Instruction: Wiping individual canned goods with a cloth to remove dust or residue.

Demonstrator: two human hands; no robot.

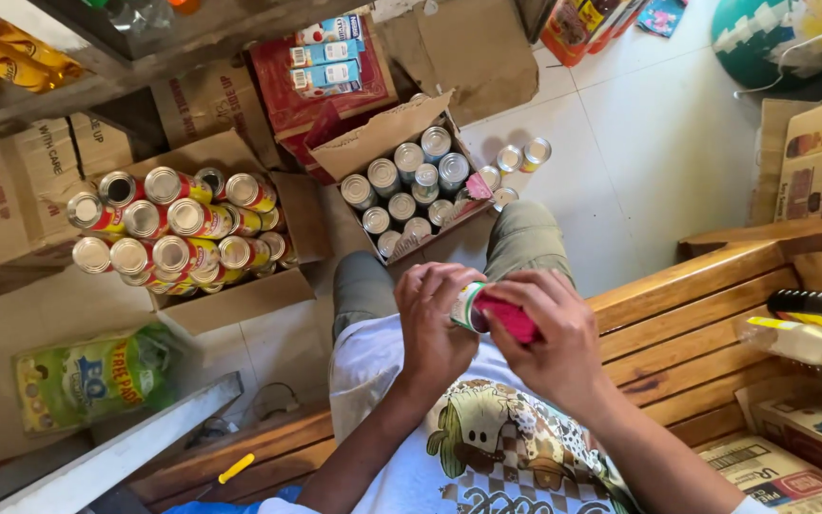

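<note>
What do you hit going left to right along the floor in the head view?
Green bag → box of stacked cans → box of upright cans → loose cans → wooden bench → spray bottle.

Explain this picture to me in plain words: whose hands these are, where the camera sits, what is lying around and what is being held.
There is no machine here. The single picture comes from a camera worn on a person's head, looking down at their own lap as they sit on a wooden bench. The left hand holds a small can in its grip, and the right hand presses a pink cloth against it. On the tiled floor ahead stand two open cardboard boxes: a small box of upright silver-topped cans and a larger box of cans stacked on their sides. A few loose cans stand beside the small box.
</note>
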